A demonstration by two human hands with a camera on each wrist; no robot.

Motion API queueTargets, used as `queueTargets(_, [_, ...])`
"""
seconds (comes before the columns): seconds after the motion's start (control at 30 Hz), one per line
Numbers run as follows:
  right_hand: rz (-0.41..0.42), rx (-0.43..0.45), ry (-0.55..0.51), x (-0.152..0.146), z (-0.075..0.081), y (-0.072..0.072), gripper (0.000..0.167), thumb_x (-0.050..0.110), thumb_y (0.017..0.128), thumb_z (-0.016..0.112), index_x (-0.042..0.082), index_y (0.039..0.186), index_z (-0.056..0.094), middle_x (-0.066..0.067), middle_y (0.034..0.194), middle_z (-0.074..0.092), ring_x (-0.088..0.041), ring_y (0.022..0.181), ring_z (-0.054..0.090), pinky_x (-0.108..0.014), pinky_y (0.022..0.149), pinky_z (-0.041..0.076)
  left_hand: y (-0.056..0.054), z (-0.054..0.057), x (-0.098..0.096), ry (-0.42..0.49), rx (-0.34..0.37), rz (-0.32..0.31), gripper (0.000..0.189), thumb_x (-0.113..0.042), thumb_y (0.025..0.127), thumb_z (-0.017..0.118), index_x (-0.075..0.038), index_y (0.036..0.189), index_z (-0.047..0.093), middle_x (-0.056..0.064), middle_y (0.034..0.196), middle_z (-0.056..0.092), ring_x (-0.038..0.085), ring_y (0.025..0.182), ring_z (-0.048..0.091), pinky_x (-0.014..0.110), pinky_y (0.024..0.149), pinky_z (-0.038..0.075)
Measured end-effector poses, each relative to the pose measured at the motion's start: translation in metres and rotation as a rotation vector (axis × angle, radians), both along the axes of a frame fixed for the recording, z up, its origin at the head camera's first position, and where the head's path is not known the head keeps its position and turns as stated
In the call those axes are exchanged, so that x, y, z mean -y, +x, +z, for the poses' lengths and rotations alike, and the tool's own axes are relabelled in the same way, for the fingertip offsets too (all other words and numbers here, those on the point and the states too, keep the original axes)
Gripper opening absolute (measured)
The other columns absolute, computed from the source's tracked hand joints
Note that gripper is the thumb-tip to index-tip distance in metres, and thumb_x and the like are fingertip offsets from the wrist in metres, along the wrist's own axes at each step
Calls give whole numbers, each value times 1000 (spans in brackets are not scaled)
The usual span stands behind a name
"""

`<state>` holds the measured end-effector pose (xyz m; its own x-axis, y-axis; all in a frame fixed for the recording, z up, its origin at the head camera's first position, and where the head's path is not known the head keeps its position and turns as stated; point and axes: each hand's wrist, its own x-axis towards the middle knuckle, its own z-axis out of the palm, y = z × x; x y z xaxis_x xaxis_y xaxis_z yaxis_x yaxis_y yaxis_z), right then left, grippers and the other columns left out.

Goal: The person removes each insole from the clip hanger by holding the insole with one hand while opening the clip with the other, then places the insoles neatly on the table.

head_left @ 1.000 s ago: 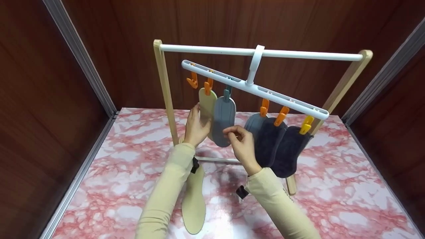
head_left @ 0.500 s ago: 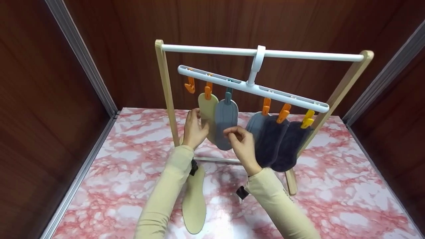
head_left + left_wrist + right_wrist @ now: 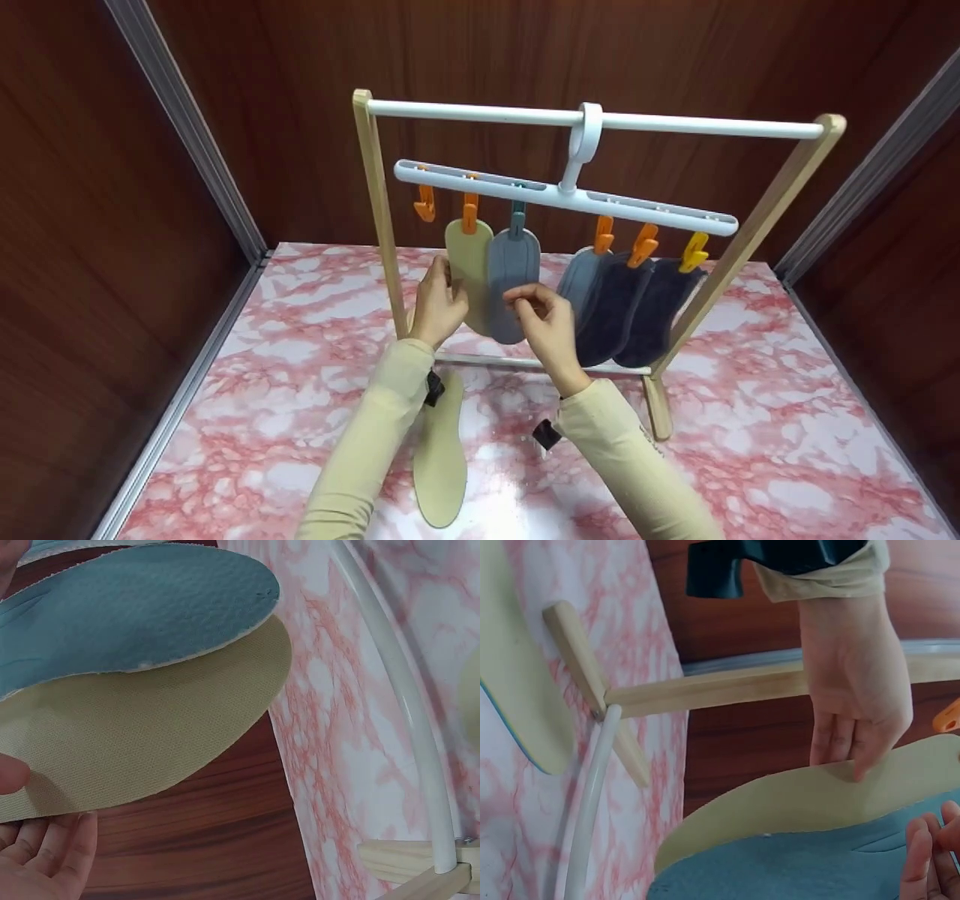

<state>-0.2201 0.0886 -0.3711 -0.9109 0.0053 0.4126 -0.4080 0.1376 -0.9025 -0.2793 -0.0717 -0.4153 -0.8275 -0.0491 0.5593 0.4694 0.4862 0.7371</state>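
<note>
A white clip hanger (image 3: 566,196) hangs by its hook from a rack. Toward its left end, an orange clip holds a pale yellow insole (image 3: 469,255), and a teal clip holds a grey-blue insole (image 3: 514,259) beside it. My left hand (image 3: 441,306) is at the yellow insole's left edge, its thumb over the front and its straight fingers along the edge and behind. Before the grey-blue insole hovers my right hand (image 3: 551,330), fingers loosely bent with thumb and forefinger close together. Another grey-blue insole (image 3: 579,274) and two dark furry insoles (image 3: 611,319) hang on the right.
A loose yellow insole (image 3: 440,480) lies on the marbled table (image 3: 285,420) under my left sleeve. The rack has wooden legs (image 3: 658,409) and a white top bar (image 3: 480,113). The far-left orange clip (image 3: 424,204) holds nothing. Brown wood panels surround the table.
The hanger has swung closer to level, its left end sinking and its right end rising with the insoles. My left hand has eased slightly down; the right hand keeps its place.
</note>
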Motion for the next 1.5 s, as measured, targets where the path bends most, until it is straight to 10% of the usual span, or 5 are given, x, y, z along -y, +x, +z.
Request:
queueTargets(0.47, [40, -54, -45, 2, -12, -15, 14, -5, 88, 55, -9, 93, 67, -26, 87, 66, -9, 72, 62, -18, 62, 48, 9, -6, 0, -104, 63, 58, 34, 1, 85, 54, 8, 117, 46, 24, 107, 59, 39, 106, 60, 47, 93, 48])
queueTargets(0.67, [96, -153, 42, 9, 12, -3, 17, -8, 87, 57, -13, 101, 65, -29, 95, 66, -24, 79, 64, -19, 72, 50, 12, -10, -1, -151, 38, 85, 38, 0, 86, 54, 11, 122, 44, 26, 109, 58, 40, 107, 58, 48, 94, 46])
queueTargets(1.03, [68, -280, 109, 11, 14, -24, 23, 0, 88, 61, -2, 110, 67, -16, 105, 68, -18, 80, 63, -20, 70, 50, 18, -13, 0, -181, 17, 113, 34, 0, 84, 55, 6, 116, 46, 22, 102, 60, 38, 95, 62, 48, 83, 49])
queueTargets(1.5, [27, -287, 174, 26, 31, -33, 40, 8, 89, 62, -2, 128, 58, -15, 117, 67, -20, 79, 61, -21, 69, 50, 23, -13, -5, -182, 32, 90, 43, 1, 87, 52, 12, 127, 41, 29, 117, 56, 42, 111, 56, 49, 98, 44])
